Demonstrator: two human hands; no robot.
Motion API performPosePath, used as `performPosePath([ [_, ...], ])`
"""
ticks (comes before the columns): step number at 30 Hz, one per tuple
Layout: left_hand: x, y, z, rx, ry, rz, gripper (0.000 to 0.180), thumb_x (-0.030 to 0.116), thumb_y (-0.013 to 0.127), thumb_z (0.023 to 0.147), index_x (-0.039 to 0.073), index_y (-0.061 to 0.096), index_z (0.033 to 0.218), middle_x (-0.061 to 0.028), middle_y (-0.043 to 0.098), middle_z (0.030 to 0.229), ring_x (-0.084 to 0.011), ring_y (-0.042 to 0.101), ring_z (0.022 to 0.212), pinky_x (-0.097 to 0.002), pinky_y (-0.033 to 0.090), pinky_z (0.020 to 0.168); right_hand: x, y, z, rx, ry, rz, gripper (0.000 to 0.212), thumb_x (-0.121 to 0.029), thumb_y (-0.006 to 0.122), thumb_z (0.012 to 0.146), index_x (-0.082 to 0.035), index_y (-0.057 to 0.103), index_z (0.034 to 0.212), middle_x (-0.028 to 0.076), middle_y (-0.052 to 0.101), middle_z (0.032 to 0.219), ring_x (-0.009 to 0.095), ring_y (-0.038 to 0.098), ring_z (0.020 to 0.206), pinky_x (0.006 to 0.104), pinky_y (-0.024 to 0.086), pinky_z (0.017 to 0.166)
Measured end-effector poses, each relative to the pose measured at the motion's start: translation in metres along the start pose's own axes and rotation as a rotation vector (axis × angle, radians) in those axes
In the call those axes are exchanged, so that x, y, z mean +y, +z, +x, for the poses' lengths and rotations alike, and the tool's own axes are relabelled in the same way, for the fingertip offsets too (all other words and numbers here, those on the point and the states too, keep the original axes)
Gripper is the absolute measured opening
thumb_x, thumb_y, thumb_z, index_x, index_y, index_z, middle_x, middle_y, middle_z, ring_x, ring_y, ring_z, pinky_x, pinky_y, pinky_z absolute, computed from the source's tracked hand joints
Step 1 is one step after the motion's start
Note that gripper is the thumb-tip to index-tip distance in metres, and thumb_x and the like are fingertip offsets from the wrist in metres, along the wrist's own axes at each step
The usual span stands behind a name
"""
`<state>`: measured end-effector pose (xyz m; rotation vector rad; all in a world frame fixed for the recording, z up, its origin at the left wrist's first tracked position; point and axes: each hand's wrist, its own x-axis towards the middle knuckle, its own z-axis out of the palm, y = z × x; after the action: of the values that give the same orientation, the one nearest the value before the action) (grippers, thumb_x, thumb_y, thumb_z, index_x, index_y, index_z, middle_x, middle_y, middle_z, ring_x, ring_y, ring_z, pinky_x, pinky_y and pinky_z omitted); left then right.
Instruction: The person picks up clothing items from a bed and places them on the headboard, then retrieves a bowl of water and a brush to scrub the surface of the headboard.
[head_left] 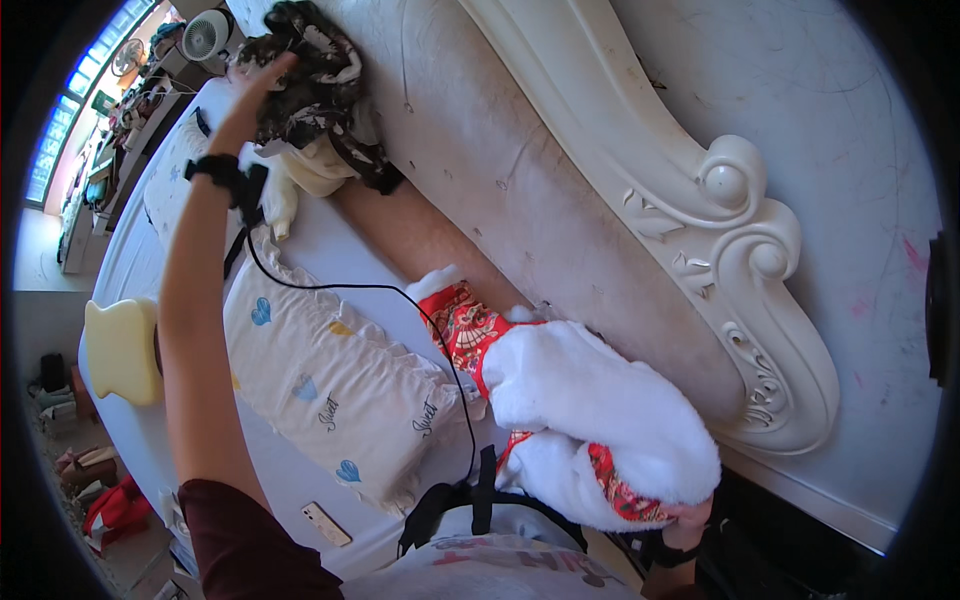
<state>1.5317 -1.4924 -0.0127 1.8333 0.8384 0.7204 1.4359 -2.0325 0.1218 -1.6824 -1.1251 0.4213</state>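
At the far upper left, my left hand [262, 85] reaches to a dark, white-patterned garment [310, 85] bunched against the padded headboard. Its visible fingers look stretched out against the cloth; the rest are hard to make out. My right hand [690, 515] is at the lower right, with its fingers closed on the edge of a white fluffy garment [600, 400] with red patterned cloth. This garment lies between my body and the headboard, one red cuff with white trim pointing up and left. Pale yellow cloth [318, 165] lies beneath the dark garment.
A frilled pillow with hearts [310, 370] lies on the bed, and a phone [327, 524] near me. Beyond my left forearm is a yellow cushion-like piece [122, 350]. A black cable [400, 290] runs from my left wrist. The carved headboard [730, 230] borders the right side.
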Motion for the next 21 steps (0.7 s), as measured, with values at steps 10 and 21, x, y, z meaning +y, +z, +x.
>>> performPosePath([
  [10, -0.065, 0.104, -0.367, -1.416, 0.27, 0.251, 0.126, 0.041, 0.085, 0.051, -0.003, 0.007, 0.139, -0.0231, 0.02, 0.142, -0.0273, 0.017, 0.135, -0.0352, 0.018, 0.109, -0.003, -0.022, -0.151, 0.745, 0.546, 0.582, 0.078, -0.002, 0.058, 0.046, 0.009, 0.044, 0.122, 0.019, 0.057, 0.113, 0.031, 0.056, 0.102, 0.0383, 0.043, 0.091],
  [21, 0.005, 0.075, -0.304, -0.459, 0.117, -0.211, 0.025, 0.001, 0.067, 0.065, -0.002, 0.064, 0.09, -0.0066, 0.065, 0.078, -0.0123, 0.059, 0.074, -0.0287, 0.049, 0.067, -0.029, -0.058, -0.089, 0.4, 0.441, -0.069, 0.049, 0.01, 0.057, 0.063, 0.005, 0.054, 0.112, 0.012, 0.062, 0.102, 0.02, 0.058, 0.095, 0.0319, 0.044, 0.085],
])
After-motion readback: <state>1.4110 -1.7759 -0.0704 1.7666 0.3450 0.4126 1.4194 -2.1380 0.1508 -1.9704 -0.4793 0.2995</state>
